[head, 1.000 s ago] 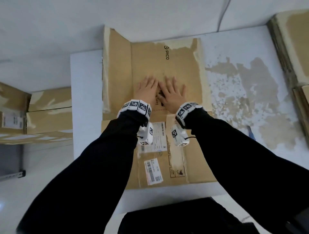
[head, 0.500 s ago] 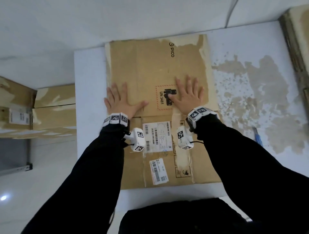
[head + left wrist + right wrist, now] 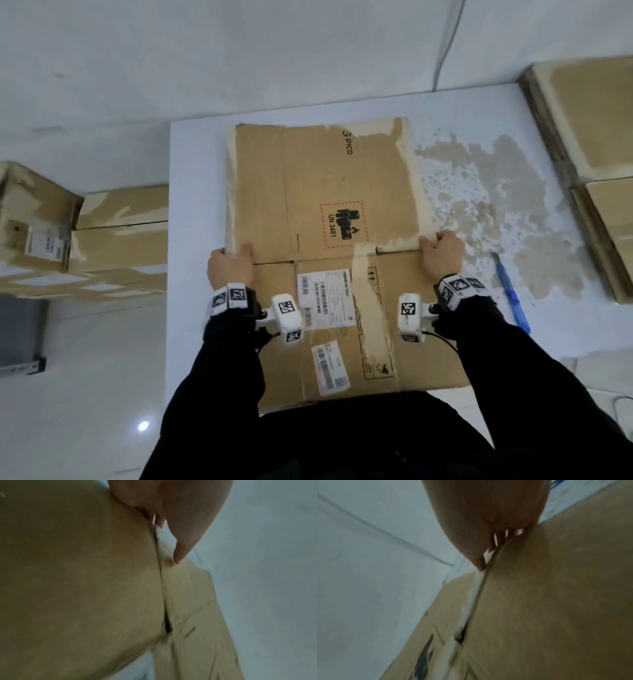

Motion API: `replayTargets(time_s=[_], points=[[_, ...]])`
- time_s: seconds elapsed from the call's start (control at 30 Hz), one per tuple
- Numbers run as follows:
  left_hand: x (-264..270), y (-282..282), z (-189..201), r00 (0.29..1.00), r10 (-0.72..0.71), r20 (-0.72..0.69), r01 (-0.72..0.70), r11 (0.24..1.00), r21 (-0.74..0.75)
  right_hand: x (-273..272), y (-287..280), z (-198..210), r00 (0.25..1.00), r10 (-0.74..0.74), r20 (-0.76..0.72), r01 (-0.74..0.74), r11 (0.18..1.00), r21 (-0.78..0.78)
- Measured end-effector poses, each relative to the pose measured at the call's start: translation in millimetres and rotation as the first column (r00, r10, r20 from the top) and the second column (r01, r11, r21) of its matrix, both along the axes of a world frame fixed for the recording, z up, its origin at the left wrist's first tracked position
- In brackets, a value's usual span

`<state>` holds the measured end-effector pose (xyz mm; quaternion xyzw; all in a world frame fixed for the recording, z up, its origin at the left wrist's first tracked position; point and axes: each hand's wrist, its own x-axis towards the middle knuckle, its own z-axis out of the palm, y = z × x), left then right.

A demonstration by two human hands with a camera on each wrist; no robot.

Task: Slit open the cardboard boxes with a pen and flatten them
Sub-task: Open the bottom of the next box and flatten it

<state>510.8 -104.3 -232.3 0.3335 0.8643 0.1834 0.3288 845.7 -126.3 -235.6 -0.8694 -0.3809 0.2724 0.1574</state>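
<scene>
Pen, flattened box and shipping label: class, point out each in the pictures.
pen (image 3: 512, 296), head view, middle of its blue barrel.
flattened box (image 3: 318, 178), head view, bare far panel.
shipping label (image 3: 325, 296), head view, centre of the white sheet.

We see a white table (image 3: 191, 205) with brown stains (image 3: 496, 205) at centre right, and a cable (image 3: 445, 44) at upper right.

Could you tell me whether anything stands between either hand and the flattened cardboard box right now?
Nothing visible does. The left hand grips the flattened cardboard box at its left edge and the right hand grips its right edge. The blue pen lies apart on the table.
</scene>
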Motion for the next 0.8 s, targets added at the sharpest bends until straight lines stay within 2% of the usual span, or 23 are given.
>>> replayTargets(time_s=[0.07, 0.13, 0.27, 0.43, 0.63, 0.8], points=[[-11, -2, 1, 0.994, -0.100, 0.035, 0.099, 0.995, 0.031, 2, -8, 5, 0.997, 0.047, -0.063, -0.047, 0.999, -0.001], [-15, -8, 3, 0.988, -0.152, 0.024, 0.148, 0.981, 0.126, -1, -16, 11, 0.995, 0.070, -0.066, -0.069, 0.997, 0.025], [-9, -30, 11, 0.994, -0.108, 0.021, 0.098, 0.958, 0.269, -4, -33, 30, 0.988, 0.093, -0.122, -0.079, 0.990, 0.119], [20, -47, 35, 0.988, -0.132, 0.079, 0.090, 0.913, 0.398, 27, -56, 65, 0.994, 0.093, -0.066, -0.081, 0.983, 0.164], [112, -30, 80, 0.937, -0.255, 0.238, 0.114, 0.869, 0.482, 124, -66, 106, 0.999, 0.036, 0.020, -0.040, 0.972, 0.232], [237, -7, 99, 0.873, -0.338, 0.353, 0.117, 0.846, 0.521, 250, -55, 129, 0.995, -0.018, 0.095, -0.011, 0.957, 0.290]])
